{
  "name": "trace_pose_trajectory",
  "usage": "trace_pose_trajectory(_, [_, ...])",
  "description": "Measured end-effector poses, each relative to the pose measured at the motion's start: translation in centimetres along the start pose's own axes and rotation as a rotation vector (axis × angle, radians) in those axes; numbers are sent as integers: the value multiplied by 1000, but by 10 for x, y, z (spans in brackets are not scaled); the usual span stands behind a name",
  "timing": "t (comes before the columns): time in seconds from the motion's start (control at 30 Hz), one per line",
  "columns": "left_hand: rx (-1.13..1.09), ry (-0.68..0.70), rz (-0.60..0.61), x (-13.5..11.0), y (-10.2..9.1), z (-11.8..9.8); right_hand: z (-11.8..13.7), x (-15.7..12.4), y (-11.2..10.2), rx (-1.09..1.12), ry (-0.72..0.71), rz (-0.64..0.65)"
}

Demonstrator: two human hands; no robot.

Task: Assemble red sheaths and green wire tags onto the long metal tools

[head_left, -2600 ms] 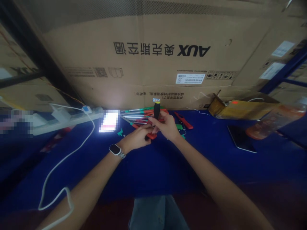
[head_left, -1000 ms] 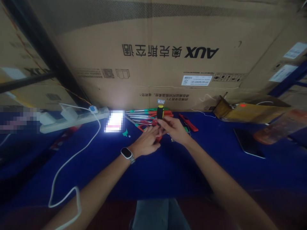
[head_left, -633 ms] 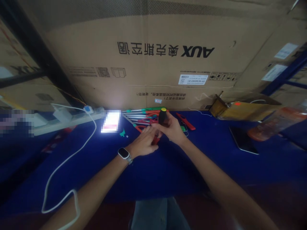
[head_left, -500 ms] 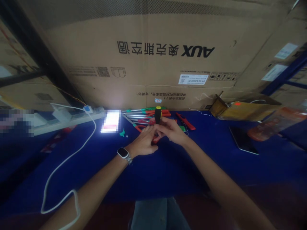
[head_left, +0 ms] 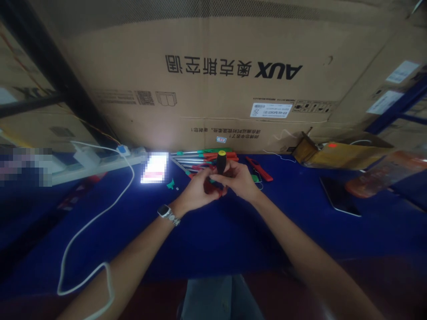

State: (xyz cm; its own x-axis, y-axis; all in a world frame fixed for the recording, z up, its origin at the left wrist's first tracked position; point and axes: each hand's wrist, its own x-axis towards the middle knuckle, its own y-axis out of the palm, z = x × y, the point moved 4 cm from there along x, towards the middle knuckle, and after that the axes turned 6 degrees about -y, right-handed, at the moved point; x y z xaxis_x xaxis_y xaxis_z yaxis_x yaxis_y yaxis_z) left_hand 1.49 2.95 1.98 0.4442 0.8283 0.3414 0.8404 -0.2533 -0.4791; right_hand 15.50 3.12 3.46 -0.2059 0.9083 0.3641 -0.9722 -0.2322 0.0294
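Observation:
My right hand (head_left: 238,180) grips a screwdriver (head_left: 220,162) with a black handle and yellow cap, held upright over the blue table (head_left: 213,231). My left hand (head_left: 196,191), with a watch on its wrist, is curled around a red piece (head_left: 211,188) right under the screwdriver; what that piece is I cannot make out. Both hands touch each other. Behind them lies a pile of red and green handled screwdrivers (head_left: 200,158).
A big cardboard box (head_left: 213,80) walls off the back. A lit phone (head_left: 154,167), a power strip (head_left: 90,162) and a white cable (head_left: 83,231) are at the left. At the right lie a dark tablet (head_left: 340,196), a yellow box (head_left: 336,153) and a red tool (head_left: 259,168).
My left hand has lifted off the table and curled around the red piece. The screwdriver in my right hand has tilted and shifted slightly. The camera view wobbled.

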Motion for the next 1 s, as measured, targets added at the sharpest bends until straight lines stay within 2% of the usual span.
trace_pose_trajectory(0.13, [-126, -105, -77, 1, -2, 4, -1, -1, -2, 5, -9, -10])
trace_pose_trajectory(0.27, [-187, -122, -101, 3, 3, 7, -1, -1, -6, -80, -37, -46])
trace_pose_trajectory(0.37, [-146, -99, -57, 3, 5, 4, 3, 0, -12, -155, -59, -33])
trace_pose_trajectory(0.5, [-91, -58, -11, 1, 3, 0, 16, -3, -16, -159, -48, 105])
trace_pose_trajectory(0.6, [-124, -39, 71, 0, 4, 1, 26, -7, -16, -122, -38, 191])
trace_pose_trajectory(0.7, [-163, -52, 137, 1, 5, 1, 30, -9, -14, -110, -49, 211])
trace_pose_trajectory(0.8, [-145, -62, 67, 1, 2, -1, 24, -7, -14, -148, -69, 162])
trace_pose_trajectory(0.9, [-212, -87, -89, 1, 2, -2, 14, -4, -17, -188, -123, 30])
trace_pose_trajectory(1.0, [-286, -151, -153, 2, 8, 2, 4, -3, -15, -196, -154, -60])
